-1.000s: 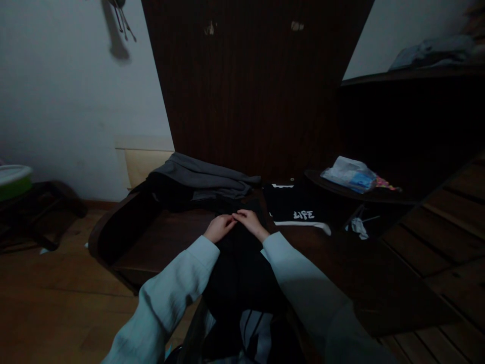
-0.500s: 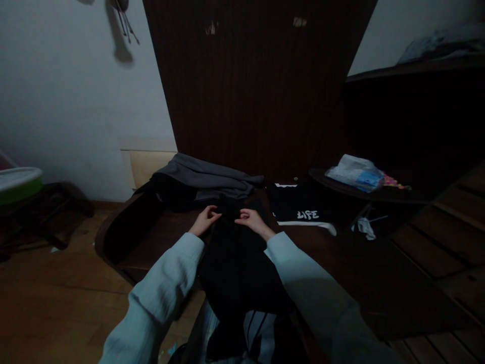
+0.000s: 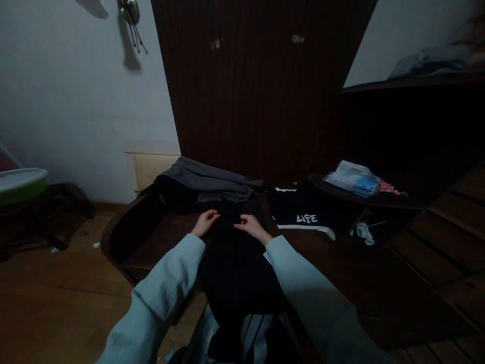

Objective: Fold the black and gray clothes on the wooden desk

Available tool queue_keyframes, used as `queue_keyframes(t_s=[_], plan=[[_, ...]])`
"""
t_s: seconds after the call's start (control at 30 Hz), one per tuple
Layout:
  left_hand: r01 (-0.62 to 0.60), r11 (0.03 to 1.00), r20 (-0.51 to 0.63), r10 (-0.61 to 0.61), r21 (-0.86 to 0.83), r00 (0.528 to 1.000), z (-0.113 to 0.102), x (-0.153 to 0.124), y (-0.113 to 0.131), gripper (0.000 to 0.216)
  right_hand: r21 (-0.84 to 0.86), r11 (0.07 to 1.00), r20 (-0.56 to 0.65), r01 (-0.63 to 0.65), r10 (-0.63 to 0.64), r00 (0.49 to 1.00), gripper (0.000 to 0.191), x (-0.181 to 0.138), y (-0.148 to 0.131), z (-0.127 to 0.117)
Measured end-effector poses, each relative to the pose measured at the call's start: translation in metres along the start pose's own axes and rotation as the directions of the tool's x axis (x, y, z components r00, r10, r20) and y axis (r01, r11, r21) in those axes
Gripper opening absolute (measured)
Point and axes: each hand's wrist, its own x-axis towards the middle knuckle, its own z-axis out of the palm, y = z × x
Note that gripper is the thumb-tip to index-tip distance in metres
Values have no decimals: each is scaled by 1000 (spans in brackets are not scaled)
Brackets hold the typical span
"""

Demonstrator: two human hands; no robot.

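A black garment (image 3: 235, 263) lies stretched from my lap onto a low dark wooden table (image 3: 151, 242). My left hand (image 3: 205, 223) grips the garment's far edge on the left, fingers curled. My right hand (image 3: 250, 225) pinches the same edge on the right, a short gap from the left hand. Both arms wear pale long sleeves. The room is dim and the cloth's details are hard to see.
A grey garment pile (image 3: 204, 181) lies at the table's back. A folded black shirt with white "LIFE" lettering (image 3: 303, 215) lies to the right. A plastic bag (image 3: 354, 178) sits on a round side table. A green basin (image 3: 18, 183) stands far left.
My hands, which met at the middle of the garment's edge, have moved apart along it, the left one going left. The view has shifted slightly.
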Motion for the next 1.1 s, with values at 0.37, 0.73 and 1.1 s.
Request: queue_keyframes(t_s=[0.37, 0.73, 1.1], plan=[[36, 999, -7, -37, -34, 999, 1, -2, 5, 28, 181, 983, -89, 1, 15, 996, 32, 4, 2, 0], [-15, 994, 15, 14, 104, 1000, 0, -2, 8, 22, 188, 980, -185, -72, 107, 977, 22, 7, 3, 2], [-138, 979, 21, 136, 150, 990, -1, 0, 0, 15, -12, 1000, -233, 1, -4, 972, 3, 8, 12, 3]])
